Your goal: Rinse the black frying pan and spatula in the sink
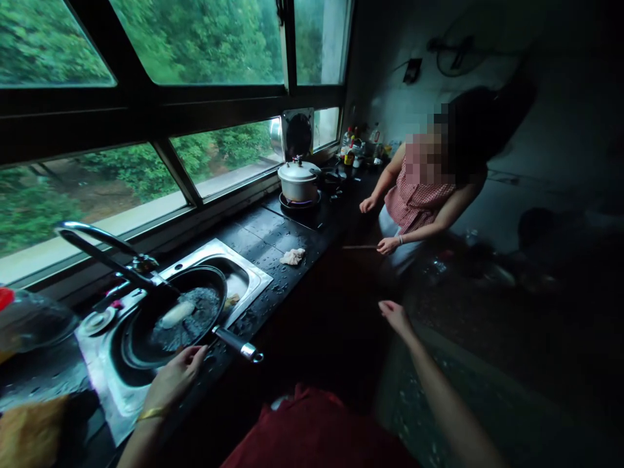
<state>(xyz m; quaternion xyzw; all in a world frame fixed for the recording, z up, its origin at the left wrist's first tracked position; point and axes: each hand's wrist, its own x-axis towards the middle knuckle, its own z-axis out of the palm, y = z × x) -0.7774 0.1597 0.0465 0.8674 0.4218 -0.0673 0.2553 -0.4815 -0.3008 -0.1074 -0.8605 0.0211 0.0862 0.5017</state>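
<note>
Frying pan sits in the sink, tilted, resting across the basin with its handle sticking out over the counter edge toward the person. Water or suds and a pale lump inside the pan, can't tell what it is. Faucet spout arcs over the pan's far rim.

Left hand rests on the pan's near rim, fingers curled over the edge, a light hold on the rim only, not on the handle. Gold bangle at that wrist. Right hand is well away from the sink, out in open air, fingers loosely spread, holding nothing.

Further from the sink along the counter: a crumpled rag, then a pressure cooker on a lit burner, bottles beyond. Another person stands past the cooker, one hand on the counter.

Risks, my read: pan is perched, not seated; a rim-only hold on a wet edge could slip and tip it, dumping water over the counter. Protruding handle is easy to knock. Counter is wet and light is poor.
</note>
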